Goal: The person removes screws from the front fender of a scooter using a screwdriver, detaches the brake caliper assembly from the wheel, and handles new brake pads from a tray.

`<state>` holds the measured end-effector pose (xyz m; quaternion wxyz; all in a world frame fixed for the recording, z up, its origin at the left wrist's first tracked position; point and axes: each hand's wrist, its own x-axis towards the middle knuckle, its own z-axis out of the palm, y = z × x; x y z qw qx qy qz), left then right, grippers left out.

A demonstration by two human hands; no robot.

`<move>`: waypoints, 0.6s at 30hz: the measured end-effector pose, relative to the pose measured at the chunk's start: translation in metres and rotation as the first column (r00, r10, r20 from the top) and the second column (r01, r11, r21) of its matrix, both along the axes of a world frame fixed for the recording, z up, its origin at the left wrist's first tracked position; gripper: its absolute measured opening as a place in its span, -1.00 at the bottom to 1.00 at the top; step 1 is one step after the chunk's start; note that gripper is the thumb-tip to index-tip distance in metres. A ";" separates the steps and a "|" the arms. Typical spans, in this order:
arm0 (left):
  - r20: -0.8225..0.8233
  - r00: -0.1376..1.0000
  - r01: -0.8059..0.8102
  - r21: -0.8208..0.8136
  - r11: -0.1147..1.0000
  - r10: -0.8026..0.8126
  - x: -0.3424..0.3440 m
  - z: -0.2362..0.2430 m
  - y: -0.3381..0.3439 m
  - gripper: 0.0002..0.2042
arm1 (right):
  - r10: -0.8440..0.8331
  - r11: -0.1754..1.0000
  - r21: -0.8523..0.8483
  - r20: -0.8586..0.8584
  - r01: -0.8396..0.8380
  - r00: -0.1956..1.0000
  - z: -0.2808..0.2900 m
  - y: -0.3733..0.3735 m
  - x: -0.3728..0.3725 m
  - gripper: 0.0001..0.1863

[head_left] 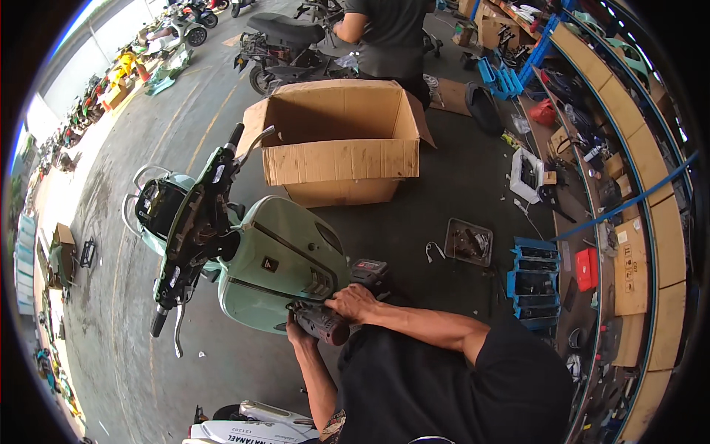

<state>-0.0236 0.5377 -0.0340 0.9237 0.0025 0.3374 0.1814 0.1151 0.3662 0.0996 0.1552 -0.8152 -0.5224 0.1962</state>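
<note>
A mint-green scooter (pixel 255 233) stands before me, its stripped handlebar (pixel 194 222) turned to the left and part of its front cover dark and bare. Against the near side of its body I hold a dark cordless drill (pixel 325 323), whose battery (pixel 370 271) sticks out beyond my right hand. My right hand (pixel 353 302) is closed round the drill's handle. At the front end of the tool, my left hand (pixel 300 333) is cupped with its fingers up against it. The drill's tip and whatever it touches are hidden by the tool and my hand.
A large open cardboard box (pixel 340 159) stands beyond the scooter, with a co-worker (pixel 388 37) behind it. To the right are a tray of parts (pixel 469 243), a blue toolbox (pixel 534 281) and a cluttered shelf (pixel 629 266). A white motorcycle (pixel 251 428) is at the lower edge.
</note>
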 end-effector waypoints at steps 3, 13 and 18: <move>-0.043 0.996 0.085 0.089 0.992 -0.081 -0.002 0.010 -0.005 -0.64 | 0.014 0.997 0.079 0.050 -0.018 0.999 -0.002 -0.001 0.000 -0.79; -0.068 0.992 0.116 0.117 0.986 -0.109 -0.013 0.005 0.008 -0.66 | 0.013 0.995 0.095 0.035 -0.016 0.999 -0.013 -0.006 0.001 -0.81; -0.095 0.949 0.316 0.230 0.920 -0.302 -0.018 -0.003 0.033 -0.71 | 0.025 1.000 0.003 -0.014 -0.025 1.000 -0.017 -0.002 -0.002 -0.81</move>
